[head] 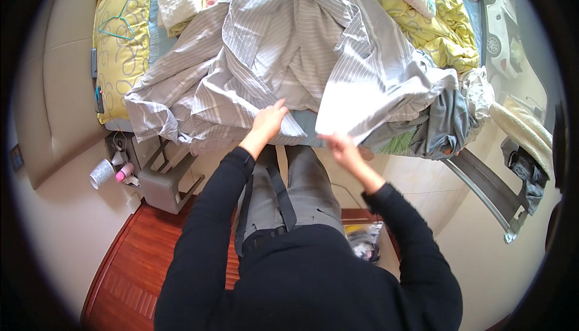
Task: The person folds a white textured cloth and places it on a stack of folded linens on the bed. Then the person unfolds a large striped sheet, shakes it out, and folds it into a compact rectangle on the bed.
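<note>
A grey-and-white striped fabric cover [271,55] lies spread in loose folds over the bed before me, its front parted in the middle. My left hand [269,120] grips the edge of the left flap, thumb and forefinger at the fold. Pinched in my right hand [342,147] is the lower corner of the right flap, brightly lit; this hand is slightly blurred. Between the two flaps shows a strip of blue bed sheet [309,123]. The fingertips under the fabric are partly hidden.
Left on the bed is a yellow patterned pillow [124,55] with a turquoise hanger [118,22]. Yellow bedding [448,37] and grey clothing [441,125] lie to the right. A bedside shelf [167,181] holds a pink bottle [125,172]. A bag [365,242] sits on the floor behind my legs.
</note>
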A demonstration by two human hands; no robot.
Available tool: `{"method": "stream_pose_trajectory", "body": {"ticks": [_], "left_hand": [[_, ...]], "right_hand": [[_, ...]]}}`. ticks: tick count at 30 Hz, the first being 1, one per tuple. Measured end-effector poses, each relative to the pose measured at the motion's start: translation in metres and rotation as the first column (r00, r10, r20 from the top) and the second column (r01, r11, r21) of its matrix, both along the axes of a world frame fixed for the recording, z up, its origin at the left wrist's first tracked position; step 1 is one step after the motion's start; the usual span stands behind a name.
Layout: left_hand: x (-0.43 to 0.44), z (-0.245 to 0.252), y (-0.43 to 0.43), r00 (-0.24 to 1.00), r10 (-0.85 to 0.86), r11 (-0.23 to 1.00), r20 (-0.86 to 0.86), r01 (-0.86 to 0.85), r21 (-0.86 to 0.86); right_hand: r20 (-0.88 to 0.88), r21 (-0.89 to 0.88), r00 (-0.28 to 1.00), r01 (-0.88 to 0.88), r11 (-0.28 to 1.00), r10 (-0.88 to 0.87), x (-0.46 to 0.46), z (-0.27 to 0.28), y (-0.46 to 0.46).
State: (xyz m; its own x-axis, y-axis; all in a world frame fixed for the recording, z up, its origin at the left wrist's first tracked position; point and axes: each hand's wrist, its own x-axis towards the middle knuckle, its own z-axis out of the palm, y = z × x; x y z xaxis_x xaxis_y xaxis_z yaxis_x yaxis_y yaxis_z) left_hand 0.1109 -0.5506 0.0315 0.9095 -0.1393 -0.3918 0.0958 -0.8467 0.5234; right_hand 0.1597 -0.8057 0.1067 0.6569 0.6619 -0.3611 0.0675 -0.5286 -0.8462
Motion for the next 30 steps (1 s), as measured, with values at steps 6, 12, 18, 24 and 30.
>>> {"method": "stream_pose_trajectory", "body": {"ticks": [6,12,18,24,30], "left_hand": [[0.029,-0.048,0.019,0.892,-0.205,0.942,-0.403,0.292,0.167],[0.0,-0.012,0.05,0.879,-0.394,0.919,-0.268,0.382,-0.1],[0.015,0.116,0.068,0.941,-0.235,0.855,0.242,0.319,-0.409],[0.045,0.246,0.064,0.878,-0.1,0.846,0.468,0.323,-0.424],[0.084,0.323,0.072,0.802,0.312,0.728,0.509,0.142,-0.67]], "right_hand": [[-0.251,-0.178,0.96,-0.173,0.969,0.125,-0.081,0.032,-0.02],[-0.091,-0.304,0.911,0.358,0.883,-0.401,-0.098,0.019,-0.023],[-0.041,-0.011,0.922,0.385,0.923,-0.385,-0.06,0.034,0.037],[0.108,0.209,0.975,0.17,0.963,-0.196,-0.055,0.079,0.126],[0.223,0.04,0.86,0.462,0.886,-0.459,-0.077,0.092,0.139]]}}
